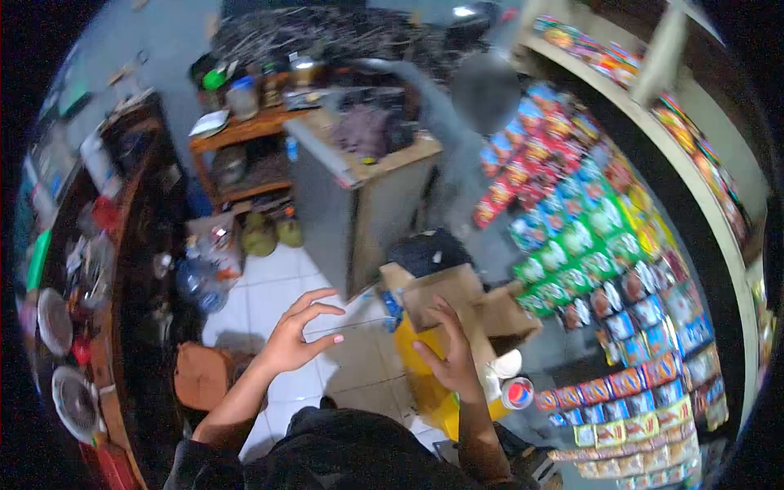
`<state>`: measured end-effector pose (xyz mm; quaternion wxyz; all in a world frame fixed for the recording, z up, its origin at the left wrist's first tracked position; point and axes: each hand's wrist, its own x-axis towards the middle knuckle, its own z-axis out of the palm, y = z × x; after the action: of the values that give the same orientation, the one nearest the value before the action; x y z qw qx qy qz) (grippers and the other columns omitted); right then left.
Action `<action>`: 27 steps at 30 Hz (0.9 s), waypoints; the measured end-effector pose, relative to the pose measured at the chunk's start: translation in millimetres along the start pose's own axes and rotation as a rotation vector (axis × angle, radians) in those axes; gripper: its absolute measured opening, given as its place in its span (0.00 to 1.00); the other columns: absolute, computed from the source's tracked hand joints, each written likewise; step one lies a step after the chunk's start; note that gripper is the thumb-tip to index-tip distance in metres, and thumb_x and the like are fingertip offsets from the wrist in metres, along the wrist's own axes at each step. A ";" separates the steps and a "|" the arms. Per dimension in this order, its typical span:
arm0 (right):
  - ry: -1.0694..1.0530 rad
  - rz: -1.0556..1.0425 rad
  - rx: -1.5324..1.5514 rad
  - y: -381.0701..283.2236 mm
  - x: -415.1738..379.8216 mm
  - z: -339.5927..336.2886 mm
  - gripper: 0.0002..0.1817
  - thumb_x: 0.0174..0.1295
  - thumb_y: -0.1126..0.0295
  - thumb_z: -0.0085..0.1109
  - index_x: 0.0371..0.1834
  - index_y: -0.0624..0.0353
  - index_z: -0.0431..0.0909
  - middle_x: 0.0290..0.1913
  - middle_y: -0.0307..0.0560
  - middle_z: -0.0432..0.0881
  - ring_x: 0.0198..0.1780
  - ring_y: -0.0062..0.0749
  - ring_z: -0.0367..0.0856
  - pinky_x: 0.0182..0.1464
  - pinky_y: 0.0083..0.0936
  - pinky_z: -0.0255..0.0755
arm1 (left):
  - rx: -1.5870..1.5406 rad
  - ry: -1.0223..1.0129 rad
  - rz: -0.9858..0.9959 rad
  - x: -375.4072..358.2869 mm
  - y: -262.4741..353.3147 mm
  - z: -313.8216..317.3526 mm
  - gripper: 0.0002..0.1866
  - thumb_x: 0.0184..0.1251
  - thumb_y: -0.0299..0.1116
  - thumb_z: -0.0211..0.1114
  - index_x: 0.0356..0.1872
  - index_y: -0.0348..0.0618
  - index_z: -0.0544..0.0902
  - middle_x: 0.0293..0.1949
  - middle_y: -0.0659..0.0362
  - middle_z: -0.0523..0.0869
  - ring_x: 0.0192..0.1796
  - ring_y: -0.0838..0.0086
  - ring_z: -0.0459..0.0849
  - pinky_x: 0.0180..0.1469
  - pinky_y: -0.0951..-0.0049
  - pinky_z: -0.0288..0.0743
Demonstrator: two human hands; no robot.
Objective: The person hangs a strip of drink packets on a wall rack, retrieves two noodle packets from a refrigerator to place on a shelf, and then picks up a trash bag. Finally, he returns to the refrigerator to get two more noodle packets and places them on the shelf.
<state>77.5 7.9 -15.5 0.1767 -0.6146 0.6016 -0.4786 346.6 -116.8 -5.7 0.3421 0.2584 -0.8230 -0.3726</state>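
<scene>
My left hand is raised over the tiled floor, fingers curved and apart, with nothing in it. To its right, my right hand is also raised and holds nothing, thumb and fingers spread. Behind my right hand lie an opened cardboard box and a yellow container, partly hidden by the hand and forearm. A round tub with a red and blue lid stands just right of my right wrist. Neither hand appears to touch anything.
Hanging rows of colourful sachets fill the right side. Ahead stands a grey cabinet with dark cloth on top, beside a wooden shelf with jars. An orange stool is at left, near a dark cabinet. White tiles cover the floor.
</scene>
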 end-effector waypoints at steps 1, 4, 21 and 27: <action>-0.072 -0.035 0.017 -0.5 15.5 20.1 0.28 0.57 0.70 0.66 0.63 0.59 0.70 0.71 0.57 0.63 0.74 0.49 0.58 0.73 0.39 0.51 | 0.010 0.033 -0.037 -8.3 -9.5 -16.9 0.20 0.52 0.29 0.75 0.48 0.45 0.82 0.64 0.51 0.74 0.67 0.56 0.72 0.67 0.60 0.65; -0.251 -0.049 0.100 -3.5 49.6 72.7 0.29 0.59 0.72 0.64 0.65 0.61 0.68 0.73 0.57 0.61 0.75 0.45 0.56 0.74 0.36 0.50 | 0.024 0.154 -0.133 -34.1 -35.3 -58.0 0.20 0.53 0.29 0.75 0.49 0.45 0.81 0.64 0.51 0.74 0.67 0.56 0.72 0.68 0.59 0.64; -0.824 0.006 0.447 15.2 249.8 286.6 0.27 0.61 0.73 0.57 0.65 0.64 0.66 0.74 0.57 0.58 0.76 0.45 0.53 0.75 0.39 0.45 | 0.051 0.568 -0.504 -52.9 -141.0 -150.0 0.19 0.58 0.31 0.73 0.51 0.45 0.80 0.64 0.51 0.73 0.66 0.58 0.73 0.65 0.61 0.67; -0.845 -0.065 0.514 33.6 344.4 325.7 0.26 0.64 0.71 0.59 0.65 0.65 0.67 0.72 0.58 0.62 0.75 0.44 0.56 0.75 0.38 0.47 | -0.027 0.586 -0.597 9.8 -171.3 -189.2 0.19 0.57 0.30 0.73 0.51 0.42 0.80 0.64 0.52 0.73 0.65 0.63 0.73 0.64 0.63 0.68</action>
<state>256.5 -429.0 -68.9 0.5358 -0.7100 0.3204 -0.3258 512.5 -306.9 -45.1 0.4420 0.5763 -0.5750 -0.3768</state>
